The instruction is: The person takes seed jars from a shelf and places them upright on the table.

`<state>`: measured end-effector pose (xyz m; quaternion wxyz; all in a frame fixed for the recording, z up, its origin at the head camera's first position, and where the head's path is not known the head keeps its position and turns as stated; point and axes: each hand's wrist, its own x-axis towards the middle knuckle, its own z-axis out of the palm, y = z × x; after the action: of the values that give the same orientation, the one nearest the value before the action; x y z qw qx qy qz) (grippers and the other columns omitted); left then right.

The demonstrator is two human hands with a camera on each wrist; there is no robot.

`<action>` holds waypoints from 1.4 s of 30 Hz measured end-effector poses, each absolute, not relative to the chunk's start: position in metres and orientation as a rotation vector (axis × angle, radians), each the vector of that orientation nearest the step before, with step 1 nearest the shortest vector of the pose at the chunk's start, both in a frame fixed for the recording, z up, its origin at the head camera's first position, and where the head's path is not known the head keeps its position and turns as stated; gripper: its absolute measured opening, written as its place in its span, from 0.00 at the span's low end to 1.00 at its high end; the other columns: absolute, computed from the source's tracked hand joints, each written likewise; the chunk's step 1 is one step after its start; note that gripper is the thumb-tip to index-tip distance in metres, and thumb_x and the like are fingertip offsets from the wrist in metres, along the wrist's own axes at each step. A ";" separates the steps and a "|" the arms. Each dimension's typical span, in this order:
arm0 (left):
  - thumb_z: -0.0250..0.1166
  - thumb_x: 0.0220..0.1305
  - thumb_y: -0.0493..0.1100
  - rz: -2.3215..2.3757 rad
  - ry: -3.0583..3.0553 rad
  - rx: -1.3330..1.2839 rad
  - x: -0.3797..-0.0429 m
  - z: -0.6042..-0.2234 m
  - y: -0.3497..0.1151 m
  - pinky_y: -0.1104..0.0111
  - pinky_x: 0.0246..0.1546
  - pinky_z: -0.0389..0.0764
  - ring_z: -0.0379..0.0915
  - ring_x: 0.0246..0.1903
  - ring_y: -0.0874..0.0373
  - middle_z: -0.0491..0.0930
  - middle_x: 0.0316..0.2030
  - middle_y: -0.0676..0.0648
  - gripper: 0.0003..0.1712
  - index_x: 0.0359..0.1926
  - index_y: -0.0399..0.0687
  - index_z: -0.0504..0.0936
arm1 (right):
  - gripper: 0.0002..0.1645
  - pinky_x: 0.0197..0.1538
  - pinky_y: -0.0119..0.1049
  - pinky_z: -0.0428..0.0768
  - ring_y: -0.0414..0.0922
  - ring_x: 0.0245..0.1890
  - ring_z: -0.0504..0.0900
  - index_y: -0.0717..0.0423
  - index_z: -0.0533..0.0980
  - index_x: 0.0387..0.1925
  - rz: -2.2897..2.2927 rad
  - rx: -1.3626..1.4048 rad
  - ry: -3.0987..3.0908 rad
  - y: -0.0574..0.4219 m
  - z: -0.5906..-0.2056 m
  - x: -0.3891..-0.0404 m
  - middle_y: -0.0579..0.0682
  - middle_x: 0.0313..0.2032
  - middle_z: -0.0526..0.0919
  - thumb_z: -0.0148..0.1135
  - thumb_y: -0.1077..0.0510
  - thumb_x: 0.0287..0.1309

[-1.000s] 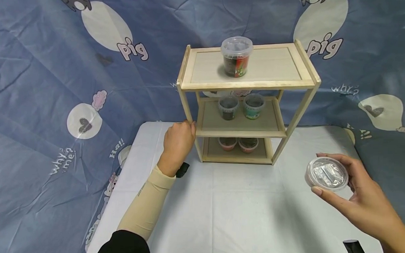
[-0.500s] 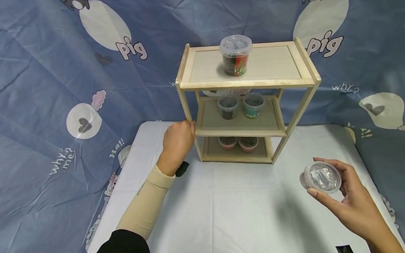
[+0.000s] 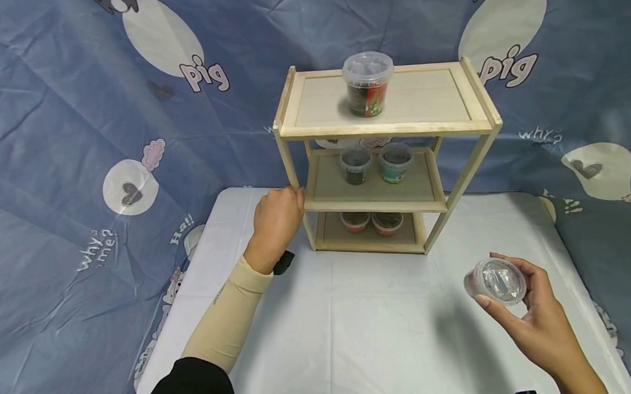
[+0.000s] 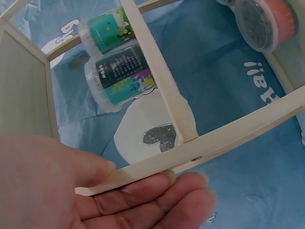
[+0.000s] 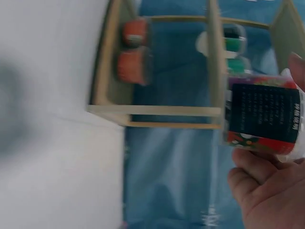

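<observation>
My left hand (image 3: pixel 278 222) grips the front left post (image 4: pixel 233 129) of a small three-tier wooden shelf (image 3: pixel 428 96), thumb on one side and fingers on the other in the left wrist view. Held between thumb and fingers of my right hand (image 3: pixel 535 320) is a lidded plastic tub (image 3: pixel 502 281), over the table at the shelf's right. Its dark, red-edged label (image 5: pixel 264 114) shows in the right wrist view. Another clear-lidded tub (image 3: pixel 368 86) with a black and red label stands on the top tier.
Two green-labelled tubs, one at the left (image 3: pixel 355 165) and one at the right (image 3: pixel 395 163), stand on the middle tier. Two reddish tubs (image 3: pixel 354 223) sit on the bottom tier. White cloth (image 3: pixel 379 327) covers the table; a blue printed curtain (image 3: pixel 235 101) hangs behind.
My right hand has drifted left and slightly down with the tub, which now shows more of its side. The left hand keeps its grip on the post.
</observation>
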<state>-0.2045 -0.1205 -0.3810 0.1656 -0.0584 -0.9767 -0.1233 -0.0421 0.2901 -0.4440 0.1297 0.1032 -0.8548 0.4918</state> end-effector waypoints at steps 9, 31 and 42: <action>0.57 0.81 0.47 -0.347 -2.779 -0.180 -0.205 -0.379 -0.121 0.48 0.19 0.80 0.83 0.22 0.35 0.82 0.21 0.34 0.24 0.28 0.38 0.83 | 0.52 0.54 0.15 0.66 0.26 0.60 0.70 0.60 0.58 0.75 1.369 0.198 -2.528 0.285 -0.488 -0.044 0.53 0.68 0.72 0.77 0.70 0.55; 0.56 0.82 0.47 -0.305 -2.759 -0.191 -0.204 -0.384 -0.121 0.49 0.18 0.79 0.82 0.19 0.37 0.81 0.19 0.35 0.26 0.24 0.39 0.80 | 0.51 0.54 0.14 0.56 0.23 0.62 0.64 0.59 0.55 0.77 1.301 -0.071 -2.640 0.285 -0.549 -0.031 0.62 0.69 0.72 0.76 0.54 0.63; 0.56 0.82 0.47 -0.317 -2.756 -0.183 -0.203 -0.386 -0.123 0.49 0.17 0.79 0.82 0.19 0.37 0.80 0.18 0.35 0.27 0.22 0.41 0.79 | 0.53 0.66 0.54 0.66 0.59 0.69 0.70 0.62 0.53 0.77 1.369 -0.134 -2.697 0.283 -0.564 -0.027 0.68 0.70 0.68 0.75 0.52 0.64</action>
<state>-0.2028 -0.1226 -0.3862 0.1798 -0.0648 -0.9751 -0.1122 -0.0266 0.2831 -0.5637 0.0570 -0.0442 -0.8893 0.4516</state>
